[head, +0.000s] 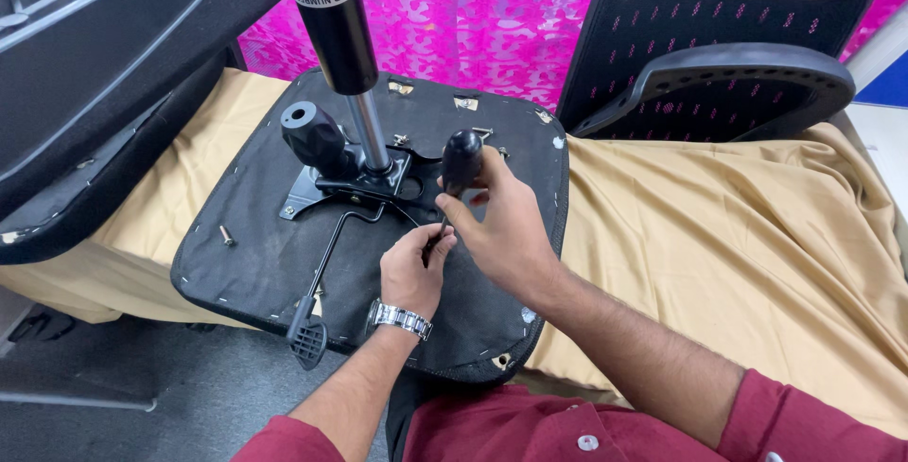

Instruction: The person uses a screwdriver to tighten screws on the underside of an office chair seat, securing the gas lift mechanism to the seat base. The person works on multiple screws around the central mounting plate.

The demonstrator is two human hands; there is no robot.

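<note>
An upturned black chair seat (255, 254) lies on a tan cloth. A black metal mechanism plate (364, 183) with a gas cylinder (345, 41) and a black knob (312, 136) is mounted at its centre. My right hand (501, 226) grips a screwdriver by its black handle (462, 161), the shaft pointing down at the seat. My left hand (413, 268), with a metal wristwatch, pinches the lower shaft near the tip. A loose screw (226, 235) lies on the seat's left side.
A thin lever with a black paddle (307, 341) runs from the mechanism toward the seat's near edge. A black mesh backrest with an armrest (719, 79) stands at the back right. Another black chair part (85, 93) overhangs the left. The tan cloth (738, 235) spreads right.
</note>
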